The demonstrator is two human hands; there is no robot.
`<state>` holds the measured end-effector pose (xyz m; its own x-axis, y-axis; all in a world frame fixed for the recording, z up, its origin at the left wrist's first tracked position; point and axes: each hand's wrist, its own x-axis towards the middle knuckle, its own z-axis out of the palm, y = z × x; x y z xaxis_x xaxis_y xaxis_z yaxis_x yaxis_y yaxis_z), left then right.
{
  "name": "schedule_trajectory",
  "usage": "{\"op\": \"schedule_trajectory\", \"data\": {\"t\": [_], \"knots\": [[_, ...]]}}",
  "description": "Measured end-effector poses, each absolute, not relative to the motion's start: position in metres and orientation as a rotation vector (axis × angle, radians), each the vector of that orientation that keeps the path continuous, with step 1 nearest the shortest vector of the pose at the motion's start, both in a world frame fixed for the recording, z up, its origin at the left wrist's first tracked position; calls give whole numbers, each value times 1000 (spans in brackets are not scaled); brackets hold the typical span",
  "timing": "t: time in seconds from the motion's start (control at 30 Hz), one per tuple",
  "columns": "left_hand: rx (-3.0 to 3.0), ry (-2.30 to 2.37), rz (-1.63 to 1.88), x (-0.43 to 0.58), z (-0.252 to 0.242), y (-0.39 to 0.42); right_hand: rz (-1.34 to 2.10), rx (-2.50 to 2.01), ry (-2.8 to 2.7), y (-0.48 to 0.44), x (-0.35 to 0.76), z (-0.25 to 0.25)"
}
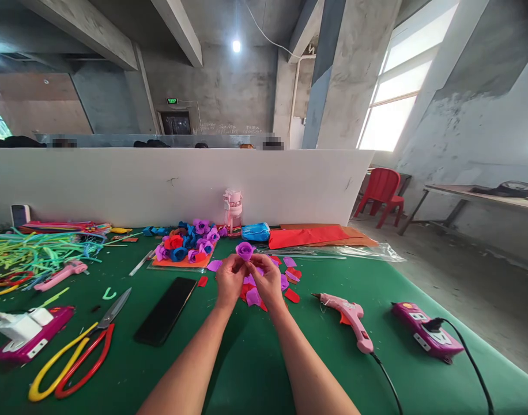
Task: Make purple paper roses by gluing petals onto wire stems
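Note:
A small purple paper rose (245, 250) is pinched between my two hands above the green table. My left hand (230, 279) closes on its base from the left, thumb and fingers together. From the right, my right hand (266, 280) grips the same base, and the fingertips of both hands nearly meet there. Beneath and around the hands lie loose purple petals (253, 297) and red petals (292, 295). Finished-looking blue, purple and red flowers (188, 242) are heaped on an orange sheet at the back left.
A pink glue gun (348, 314) and a purple power strip (428, 331) lie right. On the left are a black phone (165, 311), scissors (80, 351), another power strip (52, 331) and tangled green strips (39, 253). Red sheets (309, 235) and a pink bottle (233, 208) stand behind, before a white partition (160, 178).

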<state>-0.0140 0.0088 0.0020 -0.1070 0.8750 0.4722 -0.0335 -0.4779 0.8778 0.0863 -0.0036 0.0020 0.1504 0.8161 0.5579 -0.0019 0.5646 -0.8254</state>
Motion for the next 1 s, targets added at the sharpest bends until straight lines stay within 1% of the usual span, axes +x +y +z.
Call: {"op": "schedule_trajectory", "data": {"t": [0.13, 0.2, 0.37, 0.43, 0.5, 0.6, 0.67, 0.73, 0.8, 0.9, 1.0], "knots": [[1370, 929, 1624, -11, 7, 7, 907, -758, -1247, -1, 87, 2], [1323, 913, 1614, -11, 8, 7, 955, -770, -1228, -1, 86, 3], [1224, 913, 1593, -11, 6, 10, 794, -926, -1055, -23, 101, 10], [1203, 922, 1606, -11, 5, 12, 729, -991, -1048, -43, 124, 12], [1200, 908, 1618, -10, 4, 14, 593, -1101, -1086, -67, 160, 11], [1180, 890, 1622, -8, 3, 17, 306, -1468, -1048, -106, 223, 1], [1183, 871, 1608, -7, 3, 17, 225, -1785, -1043, -128, 258, -8], [1185, 857, 1599, -6, 3, 15, 254, -2053, -1146, -141, 279, -15], [1179, 841, 1586, -5, 3, 13, 304, -2193, -1273, -145, 286, -19], [1153, 812, 1564, -5, 4, 10, 320, -2265, -1354, -136, 285, -19], [1117, 789, 1565, -7, 4, 9, 359, -2226, -1416, -122, 282, -16]]}}
